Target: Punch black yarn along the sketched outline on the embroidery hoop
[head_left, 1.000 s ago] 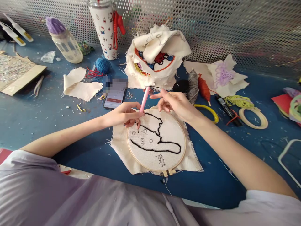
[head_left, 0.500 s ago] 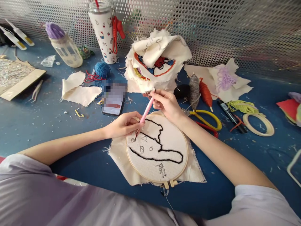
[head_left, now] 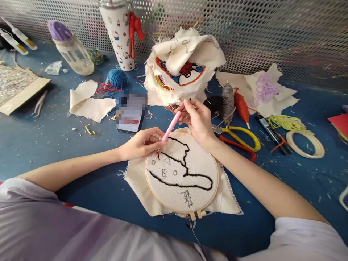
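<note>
A pink punch needle (head_left: 172,127) slants over the upper left of an embroidery hoop (head_left: 216,185), its tip toward the cloth. My left hand (head_left: 145,144) is closed around the tool's lower end, resting by the hoop's edge. Just above the tool's top end, my right hand (head_left: 197,117) pinches a dark strand of yarn (head_left: 187,104); its fingers partly hide the strand. The white cloth (head_left: 199,159) in the hoop carries a black yarn outline (head_left: 174,184) and several pencilled marks. A short black yarn end (head_left: 158,156) hangs below my left fingers.
Behind the hoop lies a heap of embroidered cloths (head_left: 185,69). A phone (head_left: 132,113) lies left of it, with blue yarn (head_left: 117,78), a tumbler (head_left: 118,36) and a bottle (head_left: 74,54) beyond. Scissors (head_left: 240,139), yarn spools (head_left: 241,107), a marker (head_left: 272,134) and tape (head_left: 306,144) are on the right.
My right hand has shifted off the punch needle's top end, up and to the right, and now pinches the dark yarn. My left hand stays at the tool's lower end.
</note>
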Demonstrator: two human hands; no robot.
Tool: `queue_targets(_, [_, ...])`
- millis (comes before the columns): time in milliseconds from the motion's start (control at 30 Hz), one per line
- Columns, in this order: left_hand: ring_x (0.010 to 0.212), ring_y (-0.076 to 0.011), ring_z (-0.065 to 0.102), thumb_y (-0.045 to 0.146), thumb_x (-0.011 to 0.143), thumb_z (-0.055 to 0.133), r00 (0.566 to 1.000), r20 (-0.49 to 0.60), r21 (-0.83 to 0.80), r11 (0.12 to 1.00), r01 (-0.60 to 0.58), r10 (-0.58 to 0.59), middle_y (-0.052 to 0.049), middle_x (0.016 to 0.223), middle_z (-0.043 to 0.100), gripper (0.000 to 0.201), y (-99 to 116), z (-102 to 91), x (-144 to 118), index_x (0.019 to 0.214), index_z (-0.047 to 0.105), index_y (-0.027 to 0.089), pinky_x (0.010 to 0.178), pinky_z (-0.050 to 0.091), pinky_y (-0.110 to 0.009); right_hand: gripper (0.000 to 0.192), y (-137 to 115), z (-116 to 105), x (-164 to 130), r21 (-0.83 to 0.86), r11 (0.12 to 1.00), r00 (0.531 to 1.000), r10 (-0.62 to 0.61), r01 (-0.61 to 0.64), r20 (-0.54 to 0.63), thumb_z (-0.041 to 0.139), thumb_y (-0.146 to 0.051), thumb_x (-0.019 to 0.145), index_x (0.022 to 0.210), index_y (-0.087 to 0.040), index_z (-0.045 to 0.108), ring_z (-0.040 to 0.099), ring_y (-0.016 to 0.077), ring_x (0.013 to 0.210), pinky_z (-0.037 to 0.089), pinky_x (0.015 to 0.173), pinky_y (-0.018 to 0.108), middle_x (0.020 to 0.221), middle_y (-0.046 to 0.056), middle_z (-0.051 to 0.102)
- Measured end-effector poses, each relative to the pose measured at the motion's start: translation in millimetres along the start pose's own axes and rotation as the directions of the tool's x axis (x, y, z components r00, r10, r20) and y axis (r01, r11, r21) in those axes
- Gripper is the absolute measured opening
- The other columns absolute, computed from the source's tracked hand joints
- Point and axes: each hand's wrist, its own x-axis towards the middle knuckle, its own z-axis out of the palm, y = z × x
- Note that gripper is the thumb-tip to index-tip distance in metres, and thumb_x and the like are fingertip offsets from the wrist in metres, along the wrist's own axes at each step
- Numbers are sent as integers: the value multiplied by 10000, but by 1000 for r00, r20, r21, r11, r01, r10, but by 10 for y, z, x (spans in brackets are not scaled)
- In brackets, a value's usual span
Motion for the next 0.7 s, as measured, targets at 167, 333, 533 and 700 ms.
queue_targets(167, [452,-24,487,218,900,583,1000,-2,21,1000,-8,8,64,597,557,121,-4,-6,0,950,501,145,388,345,-104,311,2,2,12,9,1000,1000,21,-21,-19,692,-486,801,726,-197,604,576,57,479,505,452,166,675,-7,695])
queue_targets(333, [474,-34,503,236,888,600,1000,-20,29,999,-16,17,58,599,560,145,-12,2,0,946,504,145,406,366,-113,309,2,2,13,30,999,1000,11,-10,-23,700,-477,799,724,-194,601,568,59,464,500,444,170,655,-10,692])
queue_targets(533, [478,-45,528,260,891,602,999,-29,33,999,-38,39,53,595,575,158,-25,2,-2,930,493,152,430,401,-132,367,6,-2,25,30,998,999,47,-47,6,665,-564,792,749,-206,593,593,79,511,504,472,190,674,-10,688])
queue_targets(700, [390,-21,427,299,899,599,992,-90,69,994,-79,85,55,577,579,177,23,10,-32,921,490,162,391,338,-142,541,18,-5,37,-9,995,990,99,-99,96,537,-734,774,766,-200,627,572,97,516,472,470,233,710,28,682])
